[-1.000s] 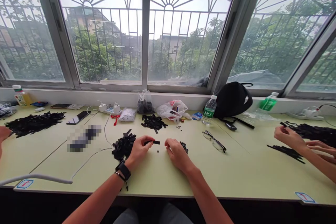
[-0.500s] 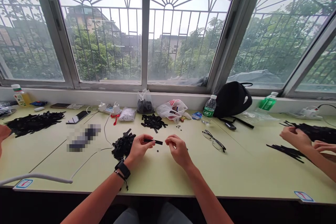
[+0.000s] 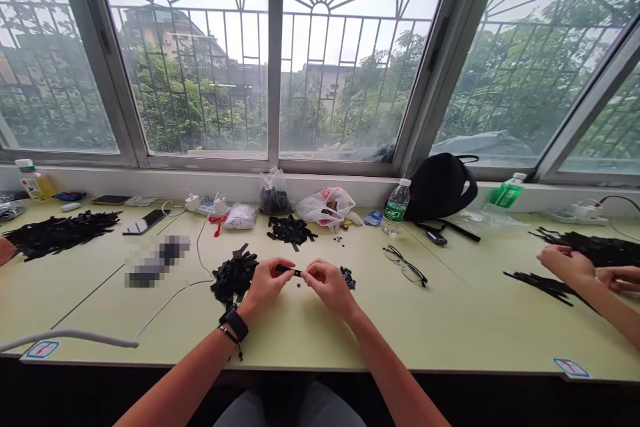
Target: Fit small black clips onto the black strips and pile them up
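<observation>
My left hand (image 3: 267, 283) pinches a short black strip (image 3: 297, 273) between thumb and fingers, just above the table. At the strip's right end, the closed fingertips of my right hand (image 3: 331, 288) grip it; whether they also hold a small part is hidden. One small dark round piece (image 3: 299, 285) lies on the table below the strip. Beside my left hand is a heap of black strips (image 3: 231, 278). A little pile of small dark shiny pieces (image 3: 349, 278) shows just right of my right hand. Farther back lie more black strips (image 3: 291, 231).
Eyeglasses (image 3: 406, 267) and a water bottle (image 3: 397, 208) stand to the right, near a black bag (image 3: 440, 188). A white cable (image 3: 173, 295) crosses the table at left. Plastic bags (image 3: 327, 207) line the back. Another person's hands (image 3: 567, 263) handle black strips at far right.
My right hand has moved left and its fingertips have closed on the strip's free end. The pile of small pieces behind it now shows. The view has shifted slightly.
</observation>
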The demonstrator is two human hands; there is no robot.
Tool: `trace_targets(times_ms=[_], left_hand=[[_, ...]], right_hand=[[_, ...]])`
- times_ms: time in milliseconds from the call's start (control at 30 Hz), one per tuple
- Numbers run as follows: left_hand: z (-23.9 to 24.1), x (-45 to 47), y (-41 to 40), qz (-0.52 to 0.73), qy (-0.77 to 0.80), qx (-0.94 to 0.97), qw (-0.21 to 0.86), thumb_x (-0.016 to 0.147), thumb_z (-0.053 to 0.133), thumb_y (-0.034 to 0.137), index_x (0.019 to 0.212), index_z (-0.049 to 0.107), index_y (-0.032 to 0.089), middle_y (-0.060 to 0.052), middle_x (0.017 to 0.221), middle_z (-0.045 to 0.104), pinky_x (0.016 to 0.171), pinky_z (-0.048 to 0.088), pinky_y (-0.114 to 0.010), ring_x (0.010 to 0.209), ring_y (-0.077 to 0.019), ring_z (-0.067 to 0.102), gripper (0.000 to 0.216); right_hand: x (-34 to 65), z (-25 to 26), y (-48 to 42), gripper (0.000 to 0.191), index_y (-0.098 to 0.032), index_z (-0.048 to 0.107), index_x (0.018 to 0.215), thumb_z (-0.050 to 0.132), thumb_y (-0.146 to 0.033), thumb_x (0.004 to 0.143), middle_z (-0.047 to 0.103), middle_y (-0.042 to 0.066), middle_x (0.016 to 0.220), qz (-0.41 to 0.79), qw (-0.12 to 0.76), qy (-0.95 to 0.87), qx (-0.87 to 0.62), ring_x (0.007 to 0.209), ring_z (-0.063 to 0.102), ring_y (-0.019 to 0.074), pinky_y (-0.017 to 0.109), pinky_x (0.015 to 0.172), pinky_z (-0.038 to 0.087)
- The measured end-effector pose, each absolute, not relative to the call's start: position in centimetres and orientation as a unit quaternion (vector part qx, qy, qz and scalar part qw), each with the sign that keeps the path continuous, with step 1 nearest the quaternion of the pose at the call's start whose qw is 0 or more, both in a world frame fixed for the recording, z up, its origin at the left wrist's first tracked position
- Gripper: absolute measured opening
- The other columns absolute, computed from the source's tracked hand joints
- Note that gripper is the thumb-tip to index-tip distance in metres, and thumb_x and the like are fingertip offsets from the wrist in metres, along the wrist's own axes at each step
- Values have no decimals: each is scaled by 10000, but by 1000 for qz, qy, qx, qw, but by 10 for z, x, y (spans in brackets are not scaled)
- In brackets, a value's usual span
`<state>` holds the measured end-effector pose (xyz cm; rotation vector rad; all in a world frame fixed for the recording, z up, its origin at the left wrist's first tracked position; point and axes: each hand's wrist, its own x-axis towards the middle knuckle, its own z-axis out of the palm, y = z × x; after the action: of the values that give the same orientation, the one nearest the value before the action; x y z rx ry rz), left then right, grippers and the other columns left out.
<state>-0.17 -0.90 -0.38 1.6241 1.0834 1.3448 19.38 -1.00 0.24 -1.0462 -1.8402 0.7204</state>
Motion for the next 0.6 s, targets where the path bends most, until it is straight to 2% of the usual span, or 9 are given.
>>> trace_targets(times_ms=[100, 267, 600], left_hand=[[-3, -2, -10, 507, 454, 662, 314, 787, 723, 298, 860, 819, 201, -72, 902, 811, 626, 509, -277, 752, -220, 711, 154], [-3, -1, -13, 480, 474, 693, 255, 784, 695, 261, 829, 836, 216, -62, 858, 815, 633, 477, -300, 710, -223, 688, 155], [-16, 1, -12, 450, 459, 726, 245, 739, 638, 178, 791, 829, 225, -45, 822, 807, 668, 488, -304, 746, -230, 700, 204]], right_hand=[[194, -3, -7, 333, -181, 665, 688, 646, -427, 912, 677, 54, 806, 277, 440, -735, -436, 651, 583, 158, 265, 591, 439], [194, -13, -3, 275, -184, 606, 616, 667, -313, 851, 662, 42, 727, 219, 428, -740, -471, 609, 562, 152, 263, 571, 402], [191, -20, 1, 199, -189, 549, 558, 625, -167, 740, 624, 11, 652, 183, 400, -747, -499, 587, 536, 136, 253, 558, 358]])
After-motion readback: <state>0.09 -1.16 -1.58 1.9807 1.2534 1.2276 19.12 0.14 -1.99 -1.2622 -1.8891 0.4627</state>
